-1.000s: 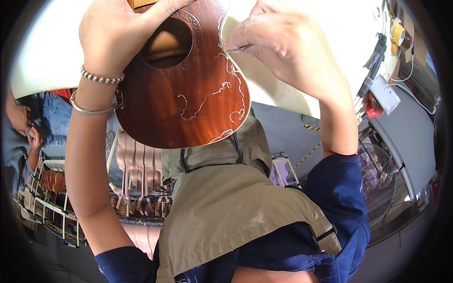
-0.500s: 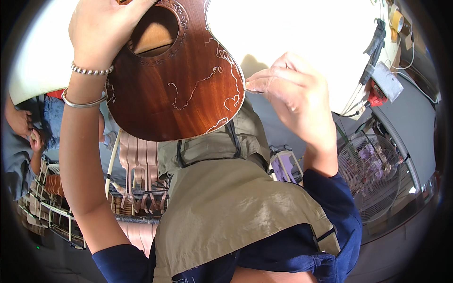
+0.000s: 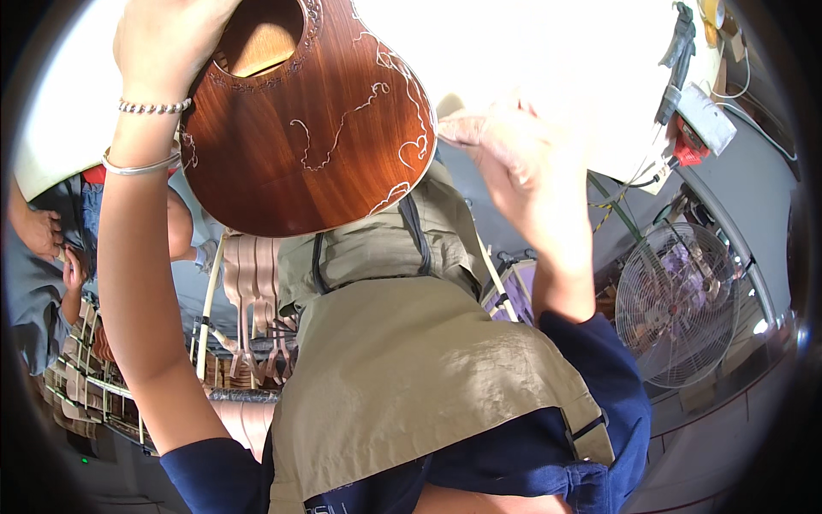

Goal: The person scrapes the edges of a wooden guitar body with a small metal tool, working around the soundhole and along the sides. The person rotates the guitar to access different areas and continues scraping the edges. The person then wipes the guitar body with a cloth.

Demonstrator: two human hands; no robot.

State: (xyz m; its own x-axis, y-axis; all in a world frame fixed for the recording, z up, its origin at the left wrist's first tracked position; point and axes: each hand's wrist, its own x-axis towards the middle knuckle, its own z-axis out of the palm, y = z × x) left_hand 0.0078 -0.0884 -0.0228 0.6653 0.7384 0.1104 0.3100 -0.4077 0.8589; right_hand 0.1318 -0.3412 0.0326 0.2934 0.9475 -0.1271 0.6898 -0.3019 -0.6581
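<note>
Gripping brown instrument body (image 3: 300,146) with left hand (image 3: 167,47), rightward of that grip | running lengthwise away from apron (image 3: 411,360) | pinching with right hand (image 3: 518,154) against pale rim (image 3: 434,128), possibly on something too small to tell

Can see just pt of pale lettering (image 3: 329,509) on navy shirt (image 3: 377,490), well below R-hand fingers (image 3: 467,130); cut off at btm.

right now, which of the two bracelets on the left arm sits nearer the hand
The silvery beaded bracelet, closest to the left hand; the other, a smooth silvery bangle, has no beads and sits farther away.
</note>
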